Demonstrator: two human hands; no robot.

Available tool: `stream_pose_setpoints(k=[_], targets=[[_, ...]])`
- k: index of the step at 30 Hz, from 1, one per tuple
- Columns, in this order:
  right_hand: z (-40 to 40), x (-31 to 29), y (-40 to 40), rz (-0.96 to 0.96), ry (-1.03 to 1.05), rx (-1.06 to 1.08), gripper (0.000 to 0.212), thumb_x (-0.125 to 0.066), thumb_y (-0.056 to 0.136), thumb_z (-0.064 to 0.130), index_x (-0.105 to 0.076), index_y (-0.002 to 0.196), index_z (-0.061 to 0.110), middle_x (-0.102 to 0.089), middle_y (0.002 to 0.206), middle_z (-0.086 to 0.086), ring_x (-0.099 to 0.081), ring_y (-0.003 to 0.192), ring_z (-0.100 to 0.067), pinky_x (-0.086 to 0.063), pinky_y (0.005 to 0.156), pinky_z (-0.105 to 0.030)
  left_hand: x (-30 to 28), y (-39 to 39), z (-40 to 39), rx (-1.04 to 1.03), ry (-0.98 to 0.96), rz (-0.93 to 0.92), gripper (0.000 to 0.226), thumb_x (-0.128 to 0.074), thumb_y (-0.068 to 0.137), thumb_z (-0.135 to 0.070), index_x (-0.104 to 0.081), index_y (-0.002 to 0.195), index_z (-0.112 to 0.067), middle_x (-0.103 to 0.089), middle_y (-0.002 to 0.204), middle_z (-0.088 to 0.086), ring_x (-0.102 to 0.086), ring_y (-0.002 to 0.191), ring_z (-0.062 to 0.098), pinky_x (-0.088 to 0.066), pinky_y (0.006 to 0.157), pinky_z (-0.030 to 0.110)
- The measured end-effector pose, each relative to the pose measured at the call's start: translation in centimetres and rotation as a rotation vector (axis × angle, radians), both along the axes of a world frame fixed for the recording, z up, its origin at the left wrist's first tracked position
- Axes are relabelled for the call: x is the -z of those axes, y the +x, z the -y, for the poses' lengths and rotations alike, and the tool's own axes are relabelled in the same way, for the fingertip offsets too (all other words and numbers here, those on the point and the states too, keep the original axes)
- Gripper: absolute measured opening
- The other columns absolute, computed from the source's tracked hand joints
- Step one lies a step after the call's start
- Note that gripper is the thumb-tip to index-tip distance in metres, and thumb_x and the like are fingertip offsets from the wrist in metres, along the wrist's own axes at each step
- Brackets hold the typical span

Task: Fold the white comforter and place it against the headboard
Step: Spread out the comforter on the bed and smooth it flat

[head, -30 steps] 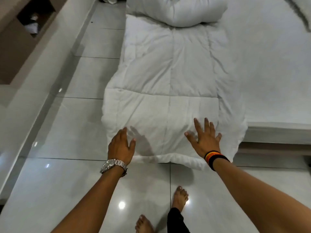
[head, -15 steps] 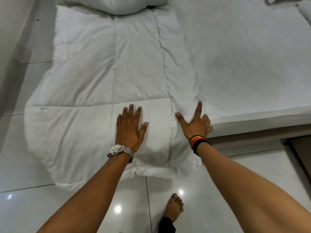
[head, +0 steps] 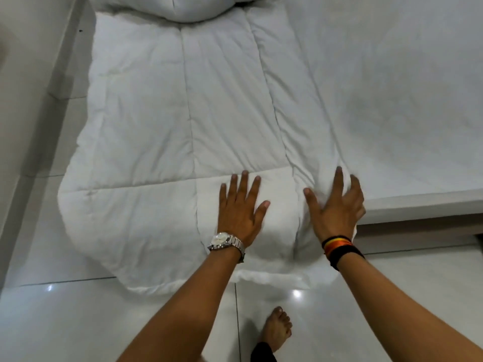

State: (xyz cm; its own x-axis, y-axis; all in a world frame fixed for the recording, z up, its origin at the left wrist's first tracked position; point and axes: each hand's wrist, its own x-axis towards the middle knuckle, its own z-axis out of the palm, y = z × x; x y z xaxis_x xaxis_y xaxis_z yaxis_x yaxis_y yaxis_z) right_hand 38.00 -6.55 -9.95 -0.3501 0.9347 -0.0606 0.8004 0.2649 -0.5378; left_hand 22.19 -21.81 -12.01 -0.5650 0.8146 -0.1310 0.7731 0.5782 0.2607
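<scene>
The white quilted comforter lies as a long folded strip along the left part of the bed, and its near end hangs over the bed's foot down to the floor. My left hand, with a silver watch on the wrist, lies flat with spread fingers on the comforter's near end. My right hand, with dark and orange bands on the wrist, rests on the comforter's right edge at the mattress corner, fingers apart and slightly curled. The headboard is out of view.
The white bed sheet covers the mattress to the right. A puffy white bundle of bedding lies at the far end of the strip. Glossy white floor tiles surround the bed, a wall runs on the left, and my bare foot stands below.
Both hands slid to the right along the comforter's near end. The view shifted right and closer to the bed. My right hand's fingers now curl at the comforter's right edge.
</scene>
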Motion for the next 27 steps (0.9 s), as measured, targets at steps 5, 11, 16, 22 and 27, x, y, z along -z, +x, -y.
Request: stream_pose_setpoints(k=[5, 11, 16, 22, 27], targets=[[5.6, -0.7, -7.1, 0.097, 0.182, -0.37, 0.083, -0.04, 0.101, 0.07, -0.014, 0.169, 0.03, 0.001, 0.176, -0.018, 0.002, 0.162, -0.037, 0.007, 0.121, -0.072, -1.0, -4.2, 6.4, -0.061, 0.136, -0.082, 0.066, -0.022, 0.108, -0.055, -0.025, 0.166, -0.026, -0.014, 0.176, 0.005, -0.009, 0.163, 0.026, -0.009, 0.131, 0.05], [12.4, -1.7, -19.2, 0.167, 0.163, -0.669, 0.082, -0.029, 0.101, 0.075, -0.002, 0.168, 0.036, 0.008, 0.176, -0.012, 0.007, 0.162, -0.035, 0.008, 0.121, -0.072, -3.6, -18.1, 17.1, -0.565, 0.185, -0.249, 0.069, -0.033, 0.105, -0.054, -0.031, 0.165, -0.02, -0.018, 0.174, 0.017, -0.014, 0.161, 0.039, -0.011, 0.127, 0.061], [17.6, -0.8, -27.7, 0.265, 0.114, -0.688, 0.084, -0.019, 0.097, 0.081, 0.005, 0.167, 0.041, 0.013, 0.176, -0.011, 0.01, 0.162, -0.036, 0.006, 0.121, -0.073, -2.9, -27.8, 21.4, -0.854, 0.145, 0.019, 0.104, -0.037, 0.089, -0.085, -0.008, 0.169, -0.026, -0.028, 0.168, 0.023, -0.03, 0.152, 0.047, -0.021, 0.123, 0.064], [21.7, 0.7, -32.2, 0.387, 0.028, -0.487, 0.084, -0.015, 0.095, 0.082, 0.006, 0.166, 0.043, 0.013, 0.176, -0.009, 0.014, 0.161, -0.035, 0.009, 0.119, -0.073, -2.5, -32.4, 23.8, -0.645, 0.361, 0.217, 0.088, -0.06, 0.083, -0.081, -0.024, 0.151, -0.038, -0.076, 0.092, 0.011, -0.073, 0.078, 0.035, -0.059, 0.067, 0.041], [23.2, -1.0, -37.8, 0.324, 0.02, -0.463, 0.085, -0.011, 0.093, 0.084, 0.008, 0.165, 0.044, 0.013, 0.176, -0.006, 0.012, 0.162, -0.03, 0.007, 0.122, -0.07, -2.1, -35.1, 26.4, -0.656, 0.298, 0.315, 0.099, -0.059, 0.079, -0.086, -0.019, 0.156, -0.038, -0.076, 0.108, 0.009, -0.074, 0.09, 0.034, -0.06, 0.072, 0.042]])
